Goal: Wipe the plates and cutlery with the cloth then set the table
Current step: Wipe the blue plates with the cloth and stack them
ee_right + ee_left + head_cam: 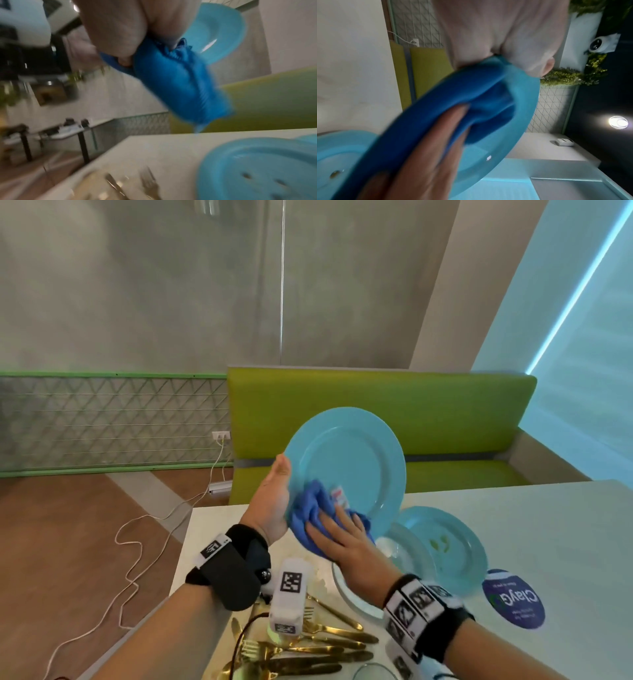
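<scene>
A light blue plate (346,460) is held up, tilted, above the table's far edge. My left hand (274,494) grips its left rim, thumb on the front face. A bunched dark blue cloth (310,508) lies against the plate's lower left part. My right hand (339,535) presses it there, fingers laid across the cloth. In the right wrist view the thumb is tucked into the cloth (180,83), which hangs below the palm. The left wrist view shows cloth (453,94) on the plate (527,94). Gold cutlery (308,648) lies in a heap near me.
A second blue plate (445,546) with food specks overlaps a pale plate (356,587) on the white table (531,525). A round blue sticker (513,599) is at the right. A green bench (376,405) stands beyond the table. A white cable trails over the floor at left.
</scene>
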A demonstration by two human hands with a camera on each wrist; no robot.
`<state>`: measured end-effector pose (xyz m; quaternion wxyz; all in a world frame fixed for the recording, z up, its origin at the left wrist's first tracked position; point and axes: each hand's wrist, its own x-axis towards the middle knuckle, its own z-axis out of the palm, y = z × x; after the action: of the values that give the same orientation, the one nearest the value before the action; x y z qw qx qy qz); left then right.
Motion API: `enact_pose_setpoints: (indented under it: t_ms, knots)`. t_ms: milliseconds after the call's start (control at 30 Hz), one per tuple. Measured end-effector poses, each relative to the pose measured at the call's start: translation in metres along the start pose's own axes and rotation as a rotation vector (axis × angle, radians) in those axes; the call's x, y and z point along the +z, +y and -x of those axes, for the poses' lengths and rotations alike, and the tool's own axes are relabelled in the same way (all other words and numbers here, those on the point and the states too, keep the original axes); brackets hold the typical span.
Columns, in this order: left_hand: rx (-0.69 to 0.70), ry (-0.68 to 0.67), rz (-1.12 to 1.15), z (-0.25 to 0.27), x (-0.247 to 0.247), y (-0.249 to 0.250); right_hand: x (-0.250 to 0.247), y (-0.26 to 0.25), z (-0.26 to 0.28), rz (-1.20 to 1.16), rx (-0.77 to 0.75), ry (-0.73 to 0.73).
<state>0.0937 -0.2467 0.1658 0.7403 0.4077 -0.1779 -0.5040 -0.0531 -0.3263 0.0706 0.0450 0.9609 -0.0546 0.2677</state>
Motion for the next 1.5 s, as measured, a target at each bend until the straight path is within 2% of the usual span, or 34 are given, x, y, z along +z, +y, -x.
enact_pose_setpoints:
  t_ms: [33, 100, 167, 200, 267, 333, 367, 433, 467, 533, 600, 667, 767, 833, 900, 1000, 1100, 1167, 1267, 1300, 1333, 1400, 1500]
  knots:
    - [0.044, 0.013, -0.018, 0.001, -0.004, 0.003, 0.002, 0.013, 0.014, -0.003, -0.035, -0.021]
    - [0.087, 0.008, -0.064, 0.005, -0.008, 0.007, -0.006, 0.042, 0.019, 0.048, 0.010, 0.013]
    - [0.096, -0.022, -0.103, 0.008, -0.008, 0.004, -0.032, 0.064, -0.006, 0.048, 0.207, 0.002]
    - [0.087, -0.040, -0.129, 0.009, -0.006, 0.000, -0.047, 0.068, -0.021, 0.061, 0.341, 0.014]
    - [0.071, -0.077, -0.167, 0.009, 0.005, -0.007, -0.064, 0.066, -0.051, 0.034, 0.515, 0.053]
    - [0.057, -0.102, -0.148, 0.006, 0.013, -0.014, -0.064, 0.044, -0.068, -0.031, 0.474, 0.019]
    - [0.039, -0.099, -0.116, 0.004, 0.015, -0.016, -0.062, 0.027, -0.073, -0.064, 0.419, 0.047]
    - [-0.026, -0.085, -0.048, 0.002, 0.015, -0.013, -0.046, -0.001, -0.059, -0.065, 0.226, 0.096]
    - [-0.073, -0.083, -0.029, 0.002, 0.012, -0.011, -0.035, -0.007, -0.043, -0.063, 0.142, 0.076]
    - [-0.082, -0.054, 0.003, 0.002, 0.001, -0.007, -0.021, 0.003, -0.005, -0.087, 0.005, -0.029]
    - [-0.003, -0.032, -0.036, 0.003, -0.010, -0.004, -0.027, 0.027, 0.017, -0.134, -0.050, -0.129]
    - [0.030, -0.042, -0.068, 0.004, -0.011, -0.002, -0.037, 0.055, 0.012, -0.151, 0.029, -0.119]
    - [0.022, -0.087, -0.135, 0.005, 0.002, -0.007, -0.060, 0.072, -0.032, -0.168, 0.440, -0.007]
    - [0.019, -0.074, -0.163, 0.003, 0.013, -0.015, -0.065, 0.062, -0.056, -0.210, 0.523, 0.029]
    - [0.012, -0.053, -0.134, -0.001, 0.020, -0.018, -0.058, 0.036, -0.065, -0.281, 0.478, -0.002]
    - [-0.031, -0.025, -0.033, -0.003, 0.016, -0.008, -0.035, -0.003, -0.037, -0.409, 0.232, -0.094]
    - [0.053, 0.039, -0.056, -0.001, 0.000, 0.004, -0.022, 0.015, 0.009, -0.361, 0.044, -0.230]
    - [0.073, 0.015, -0.088, 0.003, -0.010, 0.003, -0.031, 0.048, 0.013, -0.288, 0.119, -0.247]
    - [0.039, -0.052, -0.159, 0.008, -0.009, -0.011, -0.062, 0.086, -0.015, -0.241, 0.534, -0.047]
    - [0.029, -0.072, -0.186, 0.010, -0.004, -0.016, -0.069, 0.089, -0.028, -0.199, 0.598, -0.001]
    - [0.020, -0.091, -0.208, 0.010, 0.001, -0.023, -0.075, 0.087, -0.040, -0.168, 0.607, 0.052]
    - [0.014, -0.113, -0.199, 0.007, 0.008, -0.035, -0.071, 0.067, -0.058, -0.128, 0.487, 0.126]
    - [-0.037, -0.082, -0.076, -0.003, 0.002, -0.041, -0.044, 0.024, -0.050, -0.183, 0.247, 0.079]
